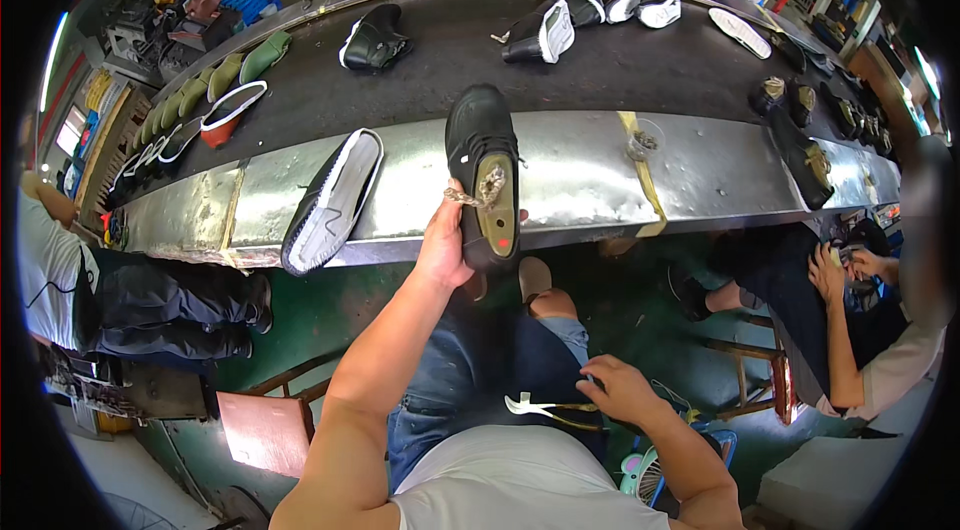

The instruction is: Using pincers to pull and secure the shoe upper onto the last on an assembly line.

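Observation:
My left hand [447,240] is closed around the heel side of a black lace-up shoe [482,135], holding it over the bench edge with its toe pointing away. A tan insert with a small dark hole fills the shoe's opening, and a frayed twisted cord [488,188] lies across it. Lower down, my right hand [618,392] hovers above my lap with fingers apart and nothing in them. Close beside it, pincers [548,410] with a pale metal head and yellowish handles lie on my lap. Left of the held shoe, a black shoe upper with white lining [335,202] rests on the metal ledge.
A dark conveyor belt [440,70] behind the metal ledge carries several black shoes and green uppers [225,75]. A clear cup [645,138] stands right of the held shoe. Other people sit or stand at both sides and far right. A small green fan [640,475] is by my right arm.

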Demonstrator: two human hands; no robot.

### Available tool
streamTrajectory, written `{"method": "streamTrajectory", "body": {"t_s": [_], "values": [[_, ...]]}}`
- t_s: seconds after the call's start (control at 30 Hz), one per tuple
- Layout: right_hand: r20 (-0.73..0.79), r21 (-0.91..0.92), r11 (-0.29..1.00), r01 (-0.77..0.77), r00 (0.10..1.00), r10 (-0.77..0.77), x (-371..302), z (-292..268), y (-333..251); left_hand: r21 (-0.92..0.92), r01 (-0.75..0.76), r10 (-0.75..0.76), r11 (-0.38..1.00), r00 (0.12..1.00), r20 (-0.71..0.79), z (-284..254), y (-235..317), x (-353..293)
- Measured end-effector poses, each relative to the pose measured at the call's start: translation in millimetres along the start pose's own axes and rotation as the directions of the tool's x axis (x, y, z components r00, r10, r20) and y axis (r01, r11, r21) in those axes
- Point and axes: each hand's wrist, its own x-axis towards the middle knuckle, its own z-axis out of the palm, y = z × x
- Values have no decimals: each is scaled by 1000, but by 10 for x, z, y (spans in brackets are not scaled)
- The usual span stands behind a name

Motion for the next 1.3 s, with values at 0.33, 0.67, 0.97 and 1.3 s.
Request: {"method": "streamTrajectory", "body": {"t_s": [0.33,0.67,0.97,1.3], "values": [[-130,65,989,132,984,-122,970,-580,-142,-3,-106,106,994,991,84,59,320,810],[-184,80,974,211,964,-193,1629,-1774,-398,774,-287,559,564,823,-102,-370,1032,2504],[-360,343,932,-119,900,247,4518,-2871,603,923,151,293,-354,955,-44,-36,836,2393],[-510,805,591,56,575,640,6602,-3473,1605,906,32,302,-423,947,107,-205,758,2463]]}}
